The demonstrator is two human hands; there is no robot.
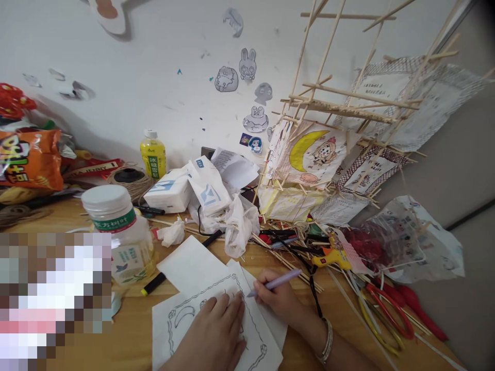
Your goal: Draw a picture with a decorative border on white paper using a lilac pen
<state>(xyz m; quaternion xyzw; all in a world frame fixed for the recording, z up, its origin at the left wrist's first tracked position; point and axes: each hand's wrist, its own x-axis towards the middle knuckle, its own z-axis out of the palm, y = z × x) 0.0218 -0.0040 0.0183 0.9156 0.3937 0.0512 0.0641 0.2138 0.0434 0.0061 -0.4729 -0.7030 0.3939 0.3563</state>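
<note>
My right hand (274, 296) grips a light purple pen (284, 279), its tip near the top right part of a paper with a drawing (185, 348). On that sheet, a wavy black border with small corner ornaments surrounds a crescent moon outline. My left hand (214, 330) lies flat over the middle of the drawing, fingers stretched out, hiding part of it. Other white sheets (189, 265) lie partly under the drawing. Just beyond the papers is a black marker with a yellow end (153, 284).
A clear bottle with white lid (110, 201) stands left. Tissue packs (204, 185) and a yellow drink bottle (152, 154) are behind. At right are a stick frame with drawings (348, 105), a yellow glue gun (332, 257) and red-handled scissors (390, 314). A blurred patch covers the lower left.
</note>
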